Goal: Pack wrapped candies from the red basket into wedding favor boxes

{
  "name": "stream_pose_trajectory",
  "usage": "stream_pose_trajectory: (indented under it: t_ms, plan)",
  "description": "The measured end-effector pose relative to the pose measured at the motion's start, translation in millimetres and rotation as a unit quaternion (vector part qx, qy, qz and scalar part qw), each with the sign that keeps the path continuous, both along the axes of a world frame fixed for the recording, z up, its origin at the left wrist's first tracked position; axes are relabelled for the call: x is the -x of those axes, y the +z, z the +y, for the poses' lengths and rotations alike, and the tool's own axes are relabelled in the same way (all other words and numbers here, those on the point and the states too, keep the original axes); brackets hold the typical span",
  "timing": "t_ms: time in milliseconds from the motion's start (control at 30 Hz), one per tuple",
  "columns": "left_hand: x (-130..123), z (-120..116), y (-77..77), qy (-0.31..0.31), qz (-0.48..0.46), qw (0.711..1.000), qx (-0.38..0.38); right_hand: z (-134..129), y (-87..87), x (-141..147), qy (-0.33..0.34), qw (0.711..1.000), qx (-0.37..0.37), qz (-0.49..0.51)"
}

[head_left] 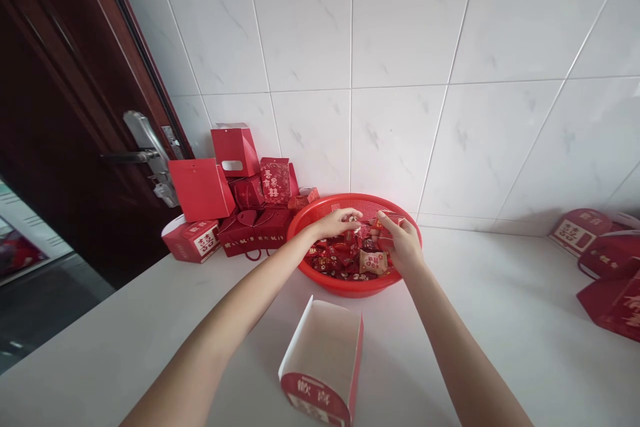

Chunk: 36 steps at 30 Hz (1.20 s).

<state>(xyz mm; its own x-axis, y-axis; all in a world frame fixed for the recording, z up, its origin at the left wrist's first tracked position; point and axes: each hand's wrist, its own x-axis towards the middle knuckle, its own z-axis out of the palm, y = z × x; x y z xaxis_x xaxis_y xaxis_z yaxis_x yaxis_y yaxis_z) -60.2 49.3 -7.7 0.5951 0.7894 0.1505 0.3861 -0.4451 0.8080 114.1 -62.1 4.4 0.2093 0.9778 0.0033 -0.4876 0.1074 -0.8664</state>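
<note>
A red plastic basket (350,290) stands against the tiled wall, holding many wrapped candies (373,262) in red and tan wrappers. Over its left side, my left hand (336,221) pinches a small wrapped candy at its fingertips. At the basket's right side is my right hand (404,243), its thumb and fingers closed on a red-wrapped candy, partly hidden by the hand. In front of the basket, between my forearms, lies an open red box (327,340) with a pale, bare inside and its top facing up.
Several red gift boxes (200,190) are stacked left of the basket, by a dark wooden door (55,80) with a metal handle (150,150). More red boxes (580,230) sit at the far right. All rest on a white countertop (500,307).
</note>
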Motion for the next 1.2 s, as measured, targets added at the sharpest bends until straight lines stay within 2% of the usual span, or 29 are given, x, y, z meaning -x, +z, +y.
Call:
stream_pose_trajectory:
  t_ms: [233,500,900,1033,1200]
  plan:
    - [1.9,3.3,-2.3,0.030,-0.014,0.999,0.017,1.5,-1.5,-0.3,0.002,1.000,0.000,0.012]
    - [2.4,4.7,-2.4,0.038,-0.040,0.998,0.024,-1.3,5.1,2.8,-0.008,0.998,0.035,0.051]
    - [1.4,-1.2,7.5,0.033,-0.142,0.989,0.033,-2.0,2.8,1.0,0.010,0.999,0.026,0.018]
    - [0.3,-10.2,14.5,0.040,-0.187,0.981,0.026,0.0,-0.1,-0.5,0.022,0.999,0.009,0.021]
    - [3.1,-37.9,21.3,0.050,-0.235,0.971,0.010,-2.1,0.0,-3.0,0.063,0.998,-0.017,0.004]
